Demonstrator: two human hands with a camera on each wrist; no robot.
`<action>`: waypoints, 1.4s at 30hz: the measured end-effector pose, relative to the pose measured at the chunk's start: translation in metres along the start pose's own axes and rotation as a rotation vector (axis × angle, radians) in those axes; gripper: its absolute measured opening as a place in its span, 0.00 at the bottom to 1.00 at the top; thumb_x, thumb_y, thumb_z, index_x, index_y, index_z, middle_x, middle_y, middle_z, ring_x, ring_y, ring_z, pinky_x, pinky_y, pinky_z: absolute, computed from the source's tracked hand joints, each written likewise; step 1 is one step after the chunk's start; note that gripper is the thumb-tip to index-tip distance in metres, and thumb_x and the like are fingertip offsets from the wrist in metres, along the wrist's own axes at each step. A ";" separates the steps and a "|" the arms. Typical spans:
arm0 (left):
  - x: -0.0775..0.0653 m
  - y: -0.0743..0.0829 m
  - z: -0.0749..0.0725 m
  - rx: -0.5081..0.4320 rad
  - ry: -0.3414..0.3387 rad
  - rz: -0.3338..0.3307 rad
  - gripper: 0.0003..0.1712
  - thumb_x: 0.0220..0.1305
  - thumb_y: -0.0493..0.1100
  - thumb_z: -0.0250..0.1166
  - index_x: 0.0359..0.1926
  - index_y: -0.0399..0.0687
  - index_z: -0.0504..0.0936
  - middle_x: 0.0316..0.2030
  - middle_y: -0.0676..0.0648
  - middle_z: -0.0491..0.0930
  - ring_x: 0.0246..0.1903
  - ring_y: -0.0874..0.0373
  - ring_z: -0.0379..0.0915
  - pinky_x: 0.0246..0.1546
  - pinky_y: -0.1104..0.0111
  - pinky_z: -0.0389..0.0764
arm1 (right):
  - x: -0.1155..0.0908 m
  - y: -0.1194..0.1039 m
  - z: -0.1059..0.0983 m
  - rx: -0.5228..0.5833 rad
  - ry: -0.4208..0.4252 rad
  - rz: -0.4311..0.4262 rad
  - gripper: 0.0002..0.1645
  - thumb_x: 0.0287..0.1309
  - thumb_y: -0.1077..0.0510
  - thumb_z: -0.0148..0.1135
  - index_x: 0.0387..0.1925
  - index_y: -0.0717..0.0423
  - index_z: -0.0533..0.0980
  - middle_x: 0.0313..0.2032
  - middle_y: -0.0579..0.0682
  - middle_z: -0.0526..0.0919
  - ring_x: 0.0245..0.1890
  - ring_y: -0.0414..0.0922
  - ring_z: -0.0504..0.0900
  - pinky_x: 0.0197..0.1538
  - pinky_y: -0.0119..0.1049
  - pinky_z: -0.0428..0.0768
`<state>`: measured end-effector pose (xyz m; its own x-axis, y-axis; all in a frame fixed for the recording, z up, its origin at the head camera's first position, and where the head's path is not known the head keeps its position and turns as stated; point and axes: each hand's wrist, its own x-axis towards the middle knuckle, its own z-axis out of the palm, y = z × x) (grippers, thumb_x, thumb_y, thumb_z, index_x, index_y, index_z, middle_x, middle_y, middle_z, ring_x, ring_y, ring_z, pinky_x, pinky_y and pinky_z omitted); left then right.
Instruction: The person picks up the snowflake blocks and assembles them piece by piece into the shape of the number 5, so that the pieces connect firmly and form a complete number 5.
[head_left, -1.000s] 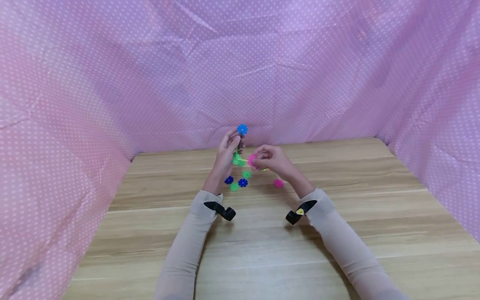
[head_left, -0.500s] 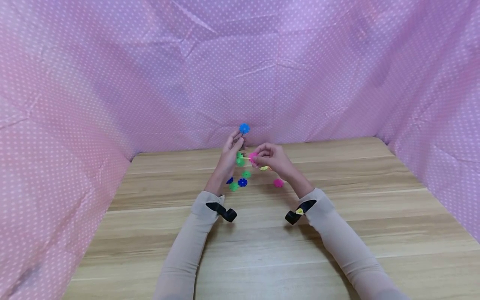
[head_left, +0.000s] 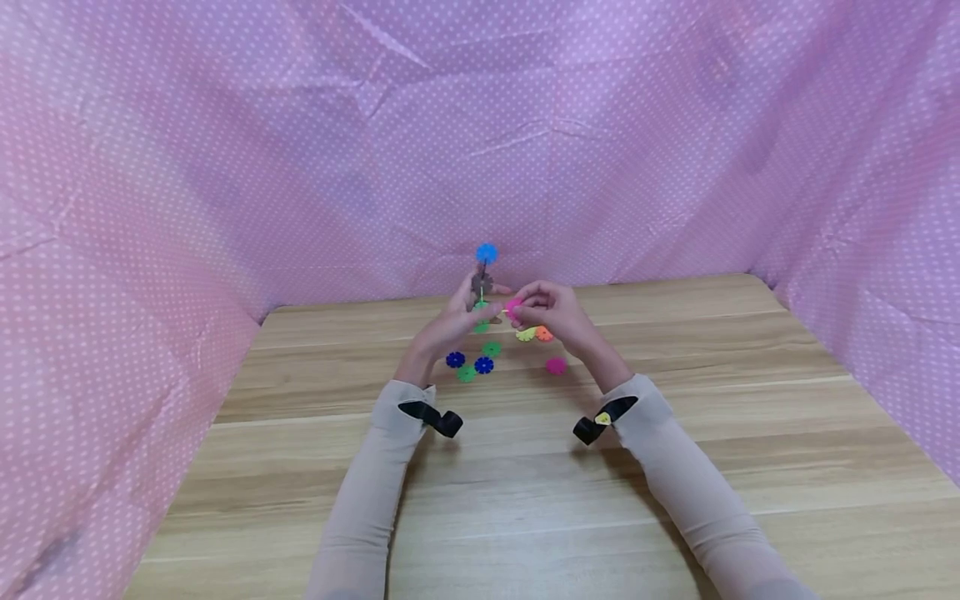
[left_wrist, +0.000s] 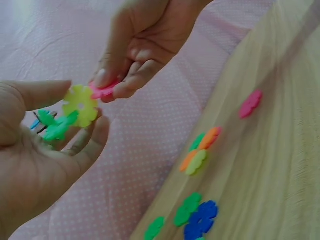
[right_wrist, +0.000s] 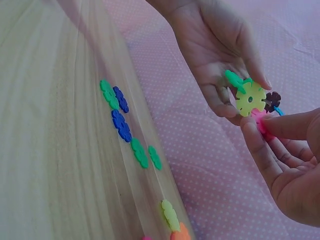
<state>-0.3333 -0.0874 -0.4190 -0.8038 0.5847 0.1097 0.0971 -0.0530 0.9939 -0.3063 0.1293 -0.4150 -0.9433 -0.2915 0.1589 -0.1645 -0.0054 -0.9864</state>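
Observation:
Above the far part of the table, my left hand (head_left: 450, 329) holds a cluster of joined snowflake discs. A yellow disc (left_wrist: 81, 106) stands between its thumb and fingers, with green discs (left_wrist: 57, 126) close to the palm. A brown disc (head_left: 482, 284) and a light blue disc (head_left: 487, 252) stick up at the cluster's far end. From the other side my right hand (head_left: 555, 317) pinches a pink disc (right_wrist: 258, 119) between thumb and forefinger. The pink disc meets the yellow one's edge; how deep their slots engage is hidden by the fingers.
Loose discs lie on the wooden table (head_left: 510, 500) below the hands: dark blue (head_left: 483, 365) and green (head_left: 467, 373) ones to the left, yellow (head_left: 526, 335), orange (head_left: 544, 333) and pink (head_left: 556, 366) to the right. A pink dotted cloth (head_left: 480, 150) hangs behind.
My left hand has turned and its thumb has swung right towards the pink disc, uncovering the brown disc. My right hand, still pinching the pink disc, has shifted slightly right and up.

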 end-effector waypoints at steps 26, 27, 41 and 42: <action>-0.010 -0.001 0.009 -0.028 0.248 -0.150 0.23 0.66 0.45 0.72 0.59 0.43 0.81 0.59 0.42 0.82 0.62 0.40 0.77 0.73 0.43 0.65 | -0.004 -0.006 -0.004 -0.051 0.090 0.000 0.15 0.62 0.67 0.68 0.48 0.72 0.79 0.29 0.41 0.89 0.31 0.38 0.88 0.48 0.46 0.89; -0.010 -0.001 0.009 -0.029 0.253 -0.157 0.23 0.65 0.46 0.72 0.59 0.44 0.82 0.58 0.42 0.83 0.63 0.39 0.77 0.73 0.43 0.65 | -0.004 -0.006 -0.004 -0.050 0.097 0.006 0.15 0.62 0.67 0.69 0.48 0.72 0.79 0.28 0.41 0.89 0.31 0.38 0.89 0.48 0.45 0.89; -0.010 0.000 0.019 0.023 0.296 -0.212 0.20 0.62 0.49 0.75 0.54 0.51 0.85 0.55 0.47 0.85 0.54 0.51 0.84 0.72 0.49 0.69 | -0.010 -0.010 -0.006 -0.005 0.115 0.022 0.15 0.61 0.69 0.69 0.47 0.77 0.79 0.27 0.42 0.89 0.28 0.39 0.89 0.41 0.39 0.90; -0.010 0.000 0.020 0.029 0.298 -0.216 0.20 0.62 0.48 0.75 0.54 0.52 0.86 0.55 0.48 0.85 0.54 0.52 0.84 0.72 0.49 0.69 | -0.010 -0.011 -0.006 -0.001 0.116 0.017 0.15 0.61 0.69 0.69 0.47 0.77 0.79 0.27 0.42 0.89 0.28 0.39 0.89 0.40 0.37 0.90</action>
<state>-0.3135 -0.0777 -0.4201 -0.9429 0.3181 -0.0988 -0.0802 0.0713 0.9942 -0.2965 0.1386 -0.4060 -0.9730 -0.1790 0.1457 -0.1480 -0.0005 -0.9890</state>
